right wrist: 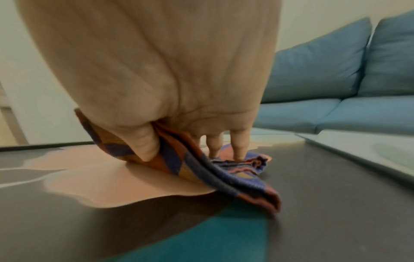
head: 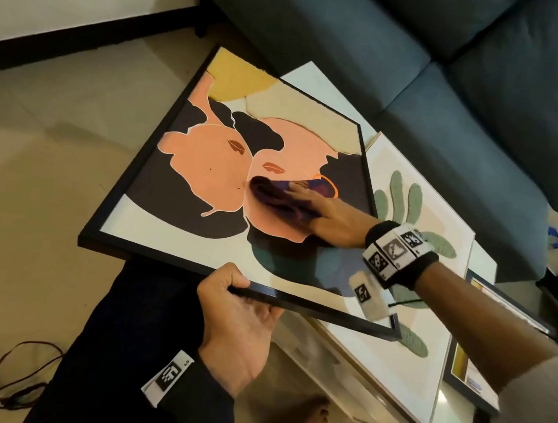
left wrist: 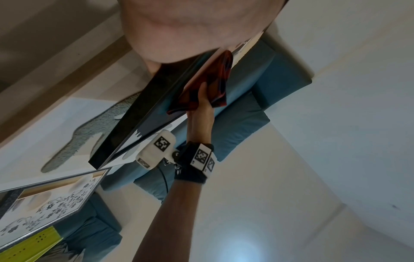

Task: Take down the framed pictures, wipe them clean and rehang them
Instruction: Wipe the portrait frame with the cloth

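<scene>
A large black-framed picture (head: 205,176) of two abstract peach faces lies tilted across the low table. My left hand (head: 239,317) grips its near edge, fingers curled over the black frame; in the left wrist view only the palm (left wrist: 190,26) shows, beside the frame's edge (left wrist: 134,115). My right hand (head: 332,217) presses a folded purple-and-orange cloth (head: 272,197) onto the glass near the picture's middle. In the right wrist view the thumb (right wrist: 143,141) pinches a fold of the cloth (right wrist: 224,177) while the fingertips push it flat on the picture (right wrist: 112,221).
Under the big picture lies a white picture with a green cactus (head: 419,205), and a dark-framed picture (head: 468,362) lies at the right. A blue sofa (head: 425,54) runs behind the white table (head: 305,76). Cables (head: 5,382) trail on the floor at the lower left.
</scene>
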Tool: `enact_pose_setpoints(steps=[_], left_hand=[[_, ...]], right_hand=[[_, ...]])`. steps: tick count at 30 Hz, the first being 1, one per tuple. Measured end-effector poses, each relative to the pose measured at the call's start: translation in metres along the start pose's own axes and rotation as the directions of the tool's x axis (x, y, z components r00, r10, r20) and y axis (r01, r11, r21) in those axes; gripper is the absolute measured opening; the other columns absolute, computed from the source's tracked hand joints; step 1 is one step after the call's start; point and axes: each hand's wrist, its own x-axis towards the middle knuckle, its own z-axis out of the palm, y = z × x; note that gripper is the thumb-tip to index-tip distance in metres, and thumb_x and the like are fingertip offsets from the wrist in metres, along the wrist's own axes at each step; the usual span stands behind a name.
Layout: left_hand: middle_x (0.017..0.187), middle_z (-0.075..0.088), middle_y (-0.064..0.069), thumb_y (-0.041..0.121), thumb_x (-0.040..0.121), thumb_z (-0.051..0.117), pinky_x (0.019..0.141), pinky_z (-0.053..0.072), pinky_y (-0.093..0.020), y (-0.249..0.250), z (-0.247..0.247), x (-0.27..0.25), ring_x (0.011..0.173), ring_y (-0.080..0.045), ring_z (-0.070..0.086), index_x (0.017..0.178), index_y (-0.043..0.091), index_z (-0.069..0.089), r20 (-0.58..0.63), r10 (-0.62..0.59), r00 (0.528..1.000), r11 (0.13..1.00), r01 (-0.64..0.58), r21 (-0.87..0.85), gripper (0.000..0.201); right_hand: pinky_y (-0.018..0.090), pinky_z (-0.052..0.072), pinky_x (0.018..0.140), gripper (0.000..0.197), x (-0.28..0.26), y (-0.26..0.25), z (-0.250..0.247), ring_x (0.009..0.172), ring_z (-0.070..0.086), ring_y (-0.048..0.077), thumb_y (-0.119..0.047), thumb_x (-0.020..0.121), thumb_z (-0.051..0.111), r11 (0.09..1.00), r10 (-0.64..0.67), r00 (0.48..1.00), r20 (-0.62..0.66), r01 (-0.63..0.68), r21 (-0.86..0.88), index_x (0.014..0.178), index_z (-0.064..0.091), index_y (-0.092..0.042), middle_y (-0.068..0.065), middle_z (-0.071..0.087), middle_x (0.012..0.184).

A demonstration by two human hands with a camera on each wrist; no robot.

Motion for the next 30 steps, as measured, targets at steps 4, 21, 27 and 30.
enact_pose_setpoints(steps=[4, 21, 27, 30], left_hand=[[0.09, 0.064, -0.012, 0.01, 0.077, 0.05, 0.108, 0.049, -0.052, -0.001, 0.002, -0.004, 0.094, -0.033, 0.065, 0.088, 0.008, 0.059, -0.013, 0.014, 1.0, 1.0, -0.014, -0.023, 0.014], [0.086, 0.063, -0.01, 0.012, 0.065, 0.053, 0.106, 0.049, -0.048, 0.0, 0.003, -0.003, 0.088, -0.03, 0.064, 0.085, 0.01, 0.058, -0.038, 0.016, 0.999, 1.0, -0.016, -0.017, 0.02], [0.085, 0.071, -0.01, 0.009, 0.083, 0.046, 0.106, 0.052, -0.051, 0.0, 0.005, -0.008, 0.088, -0.031, 0.071, 0.091, 0.007, 0.064, -0.07, 0.026, 0.997, 0.999, -0.028, -0.021, 0.02], [0.085, 0.069, -0.011, 0.01, 0.084, 0.049, 0.11, 0.048, -0.052, -0.001, 0.008, -0.009, 0.086, -0.031, 0.068, 0.088, 0.008, 0.063, -0.105, 0.04, 0.994, 0.999, -0.041, -0.009, 0.015]], right_hand=[[0.038, 0.017, 0.125, 0.055, 0.008, 0.029, -0.017, 0.151, 0.028, 0.03, -0.048, 0.104, 0.044, 0.957, 0.268, 0.952, -0.146, -0.28, -0.071, 0.156, 0.026, -0.046, 0.004, 0.025, 0.166], [0.046, 0.015, 0.126, 0.063, 0.004, 0.008, 0.0, 0.153, 0.021, 0.021, -0.025, 0.098, 0.049, 1.0, 0.01, 1.0, -0.021, -0.01, -0.006, 0.155, 0.029, -0.044, -0.004, 0.019, 0.168], [0.04, 0.02, 0.122, 0.055, 0.017, 0.032, -0.017, 0.151, 0.027, 0.03, -0.048, 0.103, 0.046, 0.968, 0.233, 0.956, -0.176, -0.246, -0.052, 0.155, 0.028, -0.047, 0.002, 0.027, 0.165], [0.039, 0.012, 0.126, 0.058, 0.016, 0.006, -0.008, 0.151, 0.019, 0.012, -0.033, 0.102, 0.048, 1.0, 0.017, 0.999, -0.051, -0.018, -0.023, 0.156, 0.028, -0.044, -0.005, 0.024, 0.165]])
